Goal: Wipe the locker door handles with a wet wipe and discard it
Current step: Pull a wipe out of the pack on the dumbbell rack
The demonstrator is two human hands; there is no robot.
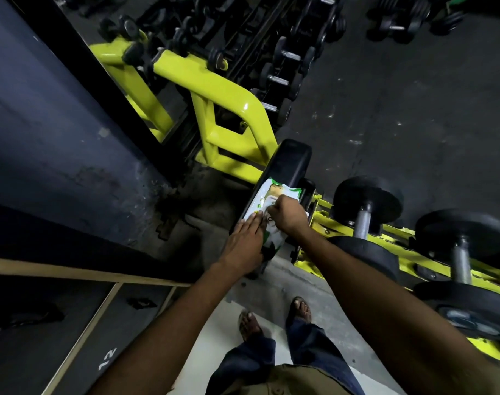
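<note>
the person's feet [274,316] stand on the pale floor beside the lockers [80,332]. the left hand [244,243] lies flat and open, pressing the pack of wipes [268,206] onto the black bench pad [288,163]. the right hand [285,213] pinches at the pack's top. a yellow rack [223,92] of dumbbells [365,203] stands beyond.

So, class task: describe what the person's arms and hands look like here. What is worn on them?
Both arms are bare to the edge of the picture: no sleeves, gloves, watch or rings show on the left hand or right hand.
</note>
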